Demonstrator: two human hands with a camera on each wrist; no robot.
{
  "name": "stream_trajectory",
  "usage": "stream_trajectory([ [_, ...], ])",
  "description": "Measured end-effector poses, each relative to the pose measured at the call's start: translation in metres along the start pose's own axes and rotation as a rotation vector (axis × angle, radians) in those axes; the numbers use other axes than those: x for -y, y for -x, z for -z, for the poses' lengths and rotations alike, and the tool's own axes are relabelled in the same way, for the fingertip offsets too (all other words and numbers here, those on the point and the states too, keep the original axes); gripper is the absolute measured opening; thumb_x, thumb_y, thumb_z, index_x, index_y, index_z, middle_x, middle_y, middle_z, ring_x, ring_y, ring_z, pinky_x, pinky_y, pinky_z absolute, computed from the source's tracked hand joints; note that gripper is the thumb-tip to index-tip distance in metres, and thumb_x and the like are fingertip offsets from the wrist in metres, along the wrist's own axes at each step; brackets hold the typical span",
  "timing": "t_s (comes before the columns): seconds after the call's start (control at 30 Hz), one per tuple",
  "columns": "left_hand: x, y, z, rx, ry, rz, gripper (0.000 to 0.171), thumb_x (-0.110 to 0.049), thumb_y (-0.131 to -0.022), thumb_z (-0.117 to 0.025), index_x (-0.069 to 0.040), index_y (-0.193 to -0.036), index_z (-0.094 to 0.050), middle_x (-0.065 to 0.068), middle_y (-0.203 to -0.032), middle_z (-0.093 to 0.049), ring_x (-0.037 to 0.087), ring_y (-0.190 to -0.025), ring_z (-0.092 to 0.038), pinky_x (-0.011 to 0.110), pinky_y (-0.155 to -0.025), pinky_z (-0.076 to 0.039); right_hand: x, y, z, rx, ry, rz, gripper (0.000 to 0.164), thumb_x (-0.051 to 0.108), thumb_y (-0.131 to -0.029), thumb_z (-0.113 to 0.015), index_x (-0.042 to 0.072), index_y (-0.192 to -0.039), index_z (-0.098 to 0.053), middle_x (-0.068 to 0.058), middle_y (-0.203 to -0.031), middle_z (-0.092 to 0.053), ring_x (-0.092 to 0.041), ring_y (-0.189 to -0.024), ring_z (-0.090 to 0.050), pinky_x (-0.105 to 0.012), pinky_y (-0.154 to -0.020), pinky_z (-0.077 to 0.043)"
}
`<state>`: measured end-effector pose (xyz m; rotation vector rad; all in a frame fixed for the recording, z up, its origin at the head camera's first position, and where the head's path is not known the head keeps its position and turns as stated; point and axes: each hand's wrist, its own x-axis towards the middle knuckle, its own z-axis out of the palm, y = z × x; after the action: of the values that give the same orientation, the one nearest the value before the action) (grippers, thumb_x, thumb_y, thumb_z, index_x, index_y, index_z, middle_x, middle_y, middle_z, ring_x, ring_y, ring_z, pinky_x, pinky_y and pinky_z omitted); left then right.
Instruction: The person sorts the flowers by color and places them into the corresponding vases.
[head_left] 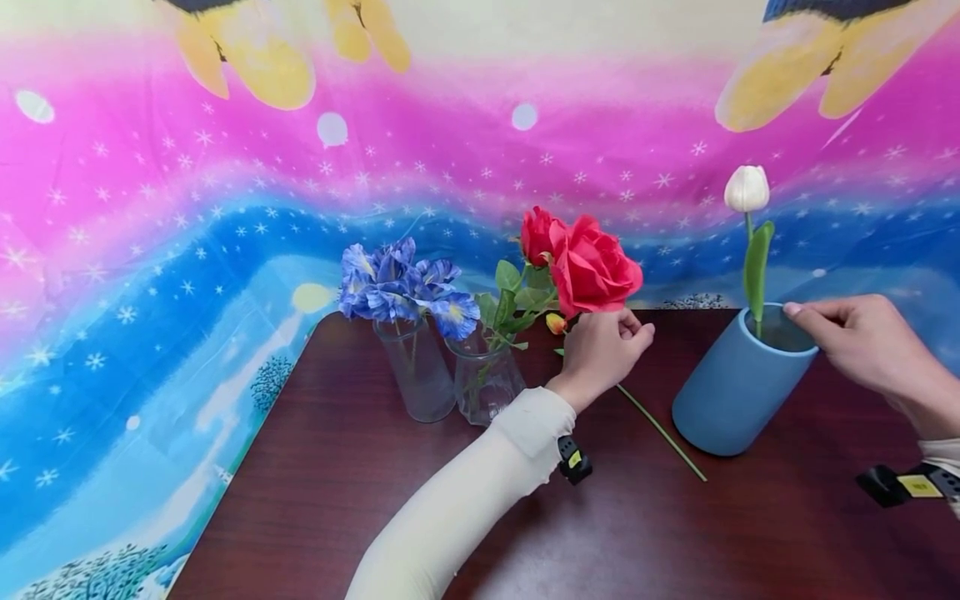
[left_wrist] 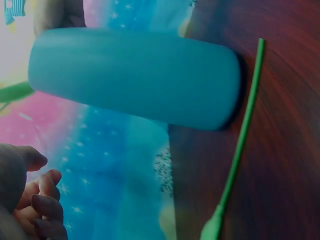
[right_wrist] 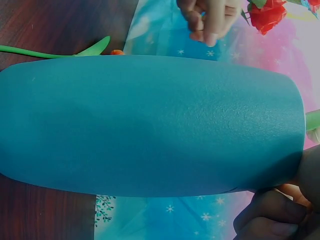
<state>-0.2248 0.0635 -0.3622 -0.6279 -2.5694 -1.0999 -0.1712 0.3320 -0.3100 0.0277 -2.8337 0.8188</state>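
A blue vase [head_left: 738, 392] stands on the table, holding a white tulip [head_left: 747, 190] with one green leaf. My right hand [head_left: 870, 342] pinches the vase's rim on its right side, thumb at the top edge and fingers against the outer wall. To the left of the vase, my left hand [head_left: 606, 354] hovers with loosely bent fingers and holds nothing, as the left wrist view also shows. Below it lies an orange tulip [head_left: 556, 323], its green stem [head_left: 663, 433] slanting toward the front of the vase; the left hand and wrist hide part of it.
A clear glass vase [head_left: 420, 375] holds blue irises [head_left: 401, 283]. Close on its right, a second glass vase [head_left: 480, 375] holds red roses [head_left: 592, 267], whose blooms lean over my left hand. Behind the dark wooden table [head_left: 300, 517] hangs a printed cloth [head_left: 450, 150].
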Motion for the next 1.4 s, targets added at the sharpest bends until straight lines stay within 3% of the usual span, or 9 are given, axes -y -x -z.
stream_trajectory([
  [0.23,0.014,0.003,-0.008,0.029,0.029,0.080,0.025,-0.035,-0.095,-0.069,-0.018,-0.077,-0.072,-0.007,-0.061,-0.060,0.000,-0.052,-0.048,0.014,-0.047,-0.037,-0.001,0.000,0.000,0.004,-0.001,-0.013,0.054,0.035,-0.109,-0.040,-0.011,-0.112,-0.068,0.001,-0.053,-0.030,-0.020,-0.048,-0.027,-0.036,-0.046,-0.025],
  [0.37,0.022,0.005,-0.015,0.050,0.025,0.116,0.029,-0.036,-0.096,-0.067,-0.020,-0.072,-0.069,-0.008,-0.056,-0.055,0.002,-0.050,-0.048,0.017,-0.045,-0.038,-0.002,0.000,0.000,0.001,-0.004,-0.012,0.053,0.035,-0.109,-0.041,-0.011,-0.110,-0.068,0.001,-0.053,-0.030,-0.020,-0.048,-0.027,-0.036,-0.046,-0.025],
  [0.7,0.039,0.011,-0.031,0.120,0.037,0.290,0.049,-0.039,-0.096,-0.066,-0.018,-0.054,-0.052,-0.008,-0.046,-0.041,0.008,-0.048,-0.045,0.026,-0.054,-0.034,-0.002,0.000,0.000,0.006,-0.006,-0.009,0.055,0.035,-0.109,-0.040,-0.013,-0.117,-0.067,0.001,-0.052,-0.030,-0.020,-0.046,-0.027,-0.036,-0.044,-0.026],
  [1.1,0.043,0.010,-0.052,0.197,-0.086,0.398,0.054,-0.043,-0.093,-0.068,-0.017,-0.049,-0.049,-0.003,-0.045,-0.046,0.012,-0.049,-0.051,0.029,-0.051,-0.037,-0.001,0.000,0.001,0.005,-0.011,-0.002,0.053,0.035,-0.109,-0.040,-0.011,-0.109,-0.069,0.001,-0.052,-0.030,-0.021,-0.046,-0.027,-0.036,-0.044,-0.025],
  [1.4,0.044,0.006,-0.072,0.303,-0.273,0.471,0.054,-0.053,-0.089,-0.071,-0.017,-0.056,-0.048,0.000,-0.050,-0.050,0.014,-0.051,-0.053,0.032,-0.051,-0.042,0.001,0.000,0.001,0.008,-0.017,-0.001,0.052,0.035,-0.109,-0.041,-0.005,-0.089,-0.068,0.002,-0.052,-0.028,-0.021,-0.046,-0.027,-0.036,-0.044,-0.025],
])
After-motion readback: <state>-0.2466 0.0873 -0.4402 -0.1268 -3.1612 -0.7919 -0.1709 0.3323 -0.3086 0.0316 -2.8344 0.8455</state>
